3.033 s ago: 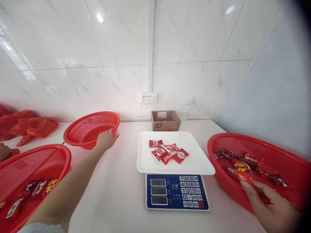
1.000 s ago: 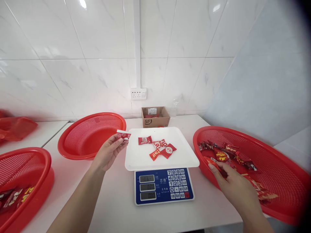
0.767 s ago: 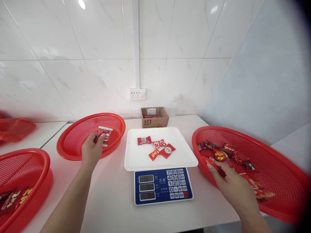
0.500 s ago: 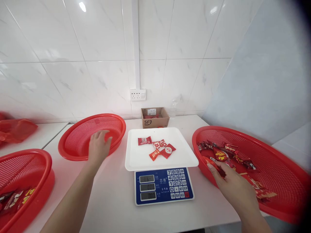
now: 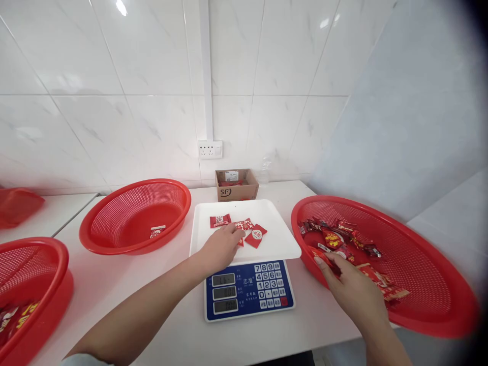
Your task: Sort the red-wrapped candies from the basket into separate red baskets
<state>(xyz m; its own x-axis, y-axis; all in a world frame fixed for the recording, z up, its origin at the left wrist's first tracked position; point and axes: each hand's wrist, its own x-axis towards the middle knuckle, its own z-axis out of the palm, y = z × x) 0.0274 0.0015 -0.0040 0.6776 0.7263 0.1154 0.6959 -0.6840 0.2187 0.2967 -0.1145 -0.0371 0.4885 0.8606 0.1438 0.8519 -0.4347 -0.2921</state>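
Observation:
My left hand [image 5: 222, 245] reaches over the white scale tray [image 5: 282, 245]. Its fingers curl down onto a small red candy [image 5: 240, 242] among a few wrapped candies there, such as a red packet [image 5: 220, 220] and a red square one [image 5: 256, 235]. My right hand [image 5: 353, 291] lies inside the large red basket [image 5: 423, 290] on the right. Its fingertips pinch a red candy [image 5: 323, 255] near the basket's front rim, beside a heap of candies [image 5: 335, 238]. A single red-and-white packet [image 5: 156, 232] lies in the middle red basket [image 5: 114, 223].
The blue scale keypad [image 5: 249, 292] faces me under the tray. A third red basket [image 5: 38, 274] with candies sits at the near left. A cardboard box [image 5: 236, 186] and a clear bottle [image 5: 266, 170] stand by the tiled wall. A red bag [image 5: 17, 203] lies far left.
My left hand carried a red-and-white packet from the tray to the middle basket, dropped it there, and came back to the tray. The right hand stayed in the right basket.

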